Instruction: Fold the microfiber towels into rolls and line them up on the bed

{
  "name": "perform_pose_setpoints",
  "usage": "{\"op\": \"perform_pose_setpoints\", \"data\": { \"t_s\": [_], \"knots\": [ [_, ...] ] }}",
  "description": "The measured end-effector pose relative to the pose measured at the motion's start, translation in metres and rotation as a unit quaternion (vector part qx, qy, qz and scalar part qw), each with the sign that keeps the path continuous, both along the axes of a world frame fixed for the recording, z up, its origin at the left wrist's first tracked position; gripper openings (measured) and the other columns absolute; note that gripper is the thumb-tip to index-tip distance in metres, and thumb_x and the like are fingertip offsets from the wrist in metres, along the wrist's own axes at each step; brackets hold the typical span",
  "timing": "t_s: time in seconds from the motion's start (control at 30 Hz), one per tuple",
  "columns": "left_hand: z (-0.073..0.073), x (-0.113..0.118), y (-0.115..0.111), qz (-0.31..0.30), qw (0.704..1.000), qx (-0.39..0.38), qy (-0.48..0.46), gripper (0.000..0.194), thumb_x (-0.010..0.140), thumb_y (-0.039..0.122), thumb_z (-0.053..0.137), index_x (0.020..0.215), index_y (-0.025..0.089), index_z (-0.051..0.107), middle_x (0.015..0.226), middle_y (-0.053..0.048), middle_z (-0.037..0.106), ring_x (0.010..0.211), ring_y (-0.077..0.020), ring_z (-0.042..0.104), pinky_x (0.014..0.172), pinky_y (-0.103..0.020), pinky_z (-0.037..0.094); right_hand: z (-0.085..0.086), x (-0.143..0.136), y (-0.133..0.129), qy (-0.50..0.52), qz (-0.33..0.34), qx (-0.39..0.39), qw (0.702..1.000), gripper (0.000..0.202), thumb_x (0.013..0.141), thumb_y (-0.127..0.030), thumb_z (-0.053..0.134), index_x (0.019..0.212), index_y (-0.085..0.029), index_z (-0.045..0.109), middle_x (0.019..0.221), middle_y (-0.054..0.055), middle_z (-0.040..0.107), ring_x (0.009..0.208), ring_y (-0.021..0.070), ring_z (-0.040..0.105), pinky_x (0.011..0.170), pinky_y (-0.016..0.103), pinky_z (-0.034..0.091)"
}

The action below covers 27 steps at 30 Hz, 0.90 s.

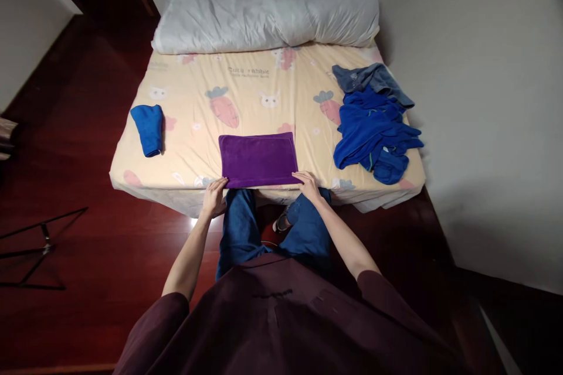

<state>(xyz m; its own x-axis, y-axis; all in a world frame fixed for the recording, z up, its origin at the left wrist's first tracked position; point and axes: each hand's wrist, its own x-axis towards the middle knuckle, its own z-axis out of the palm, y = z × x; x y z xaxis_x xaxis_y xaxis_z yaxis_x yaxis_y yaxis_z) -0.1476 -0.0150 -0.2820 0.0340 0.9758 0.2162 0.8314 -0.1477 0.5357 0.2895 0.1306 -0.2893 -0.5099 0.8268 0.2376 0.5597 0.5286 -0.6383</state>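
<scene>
A purple cloth (258,159), perhaps a towel, lies folded into a flat rectangle at the front edge of the bed. Its near left corner is pinched in my left hand (214,192). My right hand (308,183) grips the near right corner, fingertips resting over the cloth's edge. Toward the left side of the bed sits a small rolled or folded blue cloth (148,130), apart from my hands. A loose, crumpled pile of blue cloths (369,126) is on the right, with a grey-blue cloth (373,79) at its back.
The bed (176,79) has a pale yellow sheet with carrot and rabbit prints. A thick, light grey quilt (268,6) is bunched across its far end. A wall (479,105) runs along the right. Black metal stand legs (44,246) are on the dark red floor at left.
</scene>
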Motion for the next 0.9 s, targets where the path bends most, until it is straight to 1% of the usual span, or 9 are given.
{"op": "perform_pose_setpoints", "data": {
  "t_s": [0.13,0.23,0.33,0.4,0.47,0.57,0.73,0.83,0.9],
  "knots": [
    [0.003,0.007,0.013,0.117,0.988,-0.001,-0.104,0.039,0.09,0.016,0.044,0.118,0.019,0.071,0.115,-0.013,0.073,0.114,-0.0272,0.065,0.1,-0.044,0.053,-0.007,-0.007,0.005,0.071,-0.099,-0.056,0.991,0.046,0.076,-0.008,0.055,0.112,-0.023,0.078,0.109,0.009,0.071,0.103,0.0234,0.067,0.093,0.04,0.058],
    [0.009,0.007,0.024,0.183,0.975,-0.015,-0.124,0.028,0.096,0.033,0.049,0.103,0.017,0.071,0.095,-0.012,0.071,0.095,-0.0274,0.065,0.086,-0.041,0.054,-0.012,-0.011,0.012,0.113,-0.147,-0.079,0.979,0.02,0.085,-0.027,0.061,0.094,-0.019,0.076,0.095,0.008,0.066,0.088,0.0227,0.064,0.084,0.038,0.058],
    [0.015,0.006,0.033,0.222,0.964,-0.034,-0.143,0.035,0.098,0.046,0.049,0.095,0.019,0.069,0.086,-0.01,0.068,0.082,-0.0243,0.062,0.079,-0.037,0.05,-0.014,-0.014,0.018,0.131,-0.177,-0.1,0.97,0.033,0.091,-0.05,0.059,0.077,-0.02,0.066,0.074,0.003,0.058,0.073,0.02,0.057,0.073,0.033,0.053],
    [0.017,0.005,0.038,0.225,0.959,-0.052,-0.163,0.039,0.099,0.051,0.047,0.093,0.019,0.068,0.083,-0.008,0.068,0.076,-0.0219,0.061,0.073,-0.034,0.047,-0.014,-0.017,0.02,0.136,-0.181,-0.123,0.966,0.042,0.091,-0.059,0.055,0.076,-0.021,0.062,0.066,0.0,0.055,0.065,0.0182,0.053,0.067,0.031,0.049],
    [0.018,0.004,0.041,0.219,0.957,-0.07,-0.178,0.042,0.098,0.054,0.046,0.09,0.018,0.068,0.08,-0.007,0.067,0.072,-0.0204,0.059,0.068,-0.032,0.044,-0.013,-0.018,0.021,0.139,-0.184,-0.143,0.963,0.046,0.089,-0.065,0.053,0.078,-0.021,0.062,0.066,0.001,0.057,0.063,0.0177,0.053,0.064,0.029,0.046],
    [0.018,0.002,0.041,0.22,0.956,-0.085,-0.173,0.045,0.097,0.056,0.046,0.085,0.018,0.067,0.076,-0.007,0.067,0.07,-0.0205,0.06,0.065,-0.031,0.043,-0.011,-0.02,0.023,0.134,-0.194,-0.153,0.96,0.05,0.085,-0.068,0.053,0.078,-0.02,0.063,0.068,0.003,0.062,0.064,0.0188,0.056,0.063,0.029,0.045],
    [0.015,0.0,0.041,0.223,0.959,-0.096,-0.148,0.044,0.096,0.055,0.046,0.083,0.019,0.068,0.076,-0.009,0.07,0.076,-0.0226,0.066,0.071,-0.032,0.048,-0.007,-0.021,0.025,0.121,-0.207,-0.154,0.959,0.05,0.083,-0.068,0.056,0.067,-0.021,0.06,0.059,0.002,0.059,0.06,0.0184,0.055,0.06,0.029,0.043],
    [0.013,0.001,0.042,0.23,0.958,-0.106,-0.135,0.043,0.096,0.054,0.046,0.083,0.019,0.067,0.077,-0.009,0.071,0.078,-0.0239,0.068,0.074,-0.033,0.05,-0.004,-0.022,0.025,0.104,-0.217,-0.151,0.959,0.048,0.084,-0.064,0.06,0.066,-0.02,0.061,0.059,0.003,0.061,0.062,0.0206,0.059,0.062,0.031,0.047],
    [0.015,0.002,0.041,0.239,0.955,-0.111,-0.138,0.04,0.095,0.053,0.049,0.087,0.019,0.067,0.08,-0.01,0.072,0.078,-0.0244,0.069,0.075,-0.035,0.052,0.0,-0.022,0.024,0.079,-0.221,-0.149,0.961,0.042,0.086,-0.058,0.06,0.072,-0.019,0.066,0.063,0.006,0.066,0.064,0.0231,0.064,0.066,0.033,0.051]
  ]
}}
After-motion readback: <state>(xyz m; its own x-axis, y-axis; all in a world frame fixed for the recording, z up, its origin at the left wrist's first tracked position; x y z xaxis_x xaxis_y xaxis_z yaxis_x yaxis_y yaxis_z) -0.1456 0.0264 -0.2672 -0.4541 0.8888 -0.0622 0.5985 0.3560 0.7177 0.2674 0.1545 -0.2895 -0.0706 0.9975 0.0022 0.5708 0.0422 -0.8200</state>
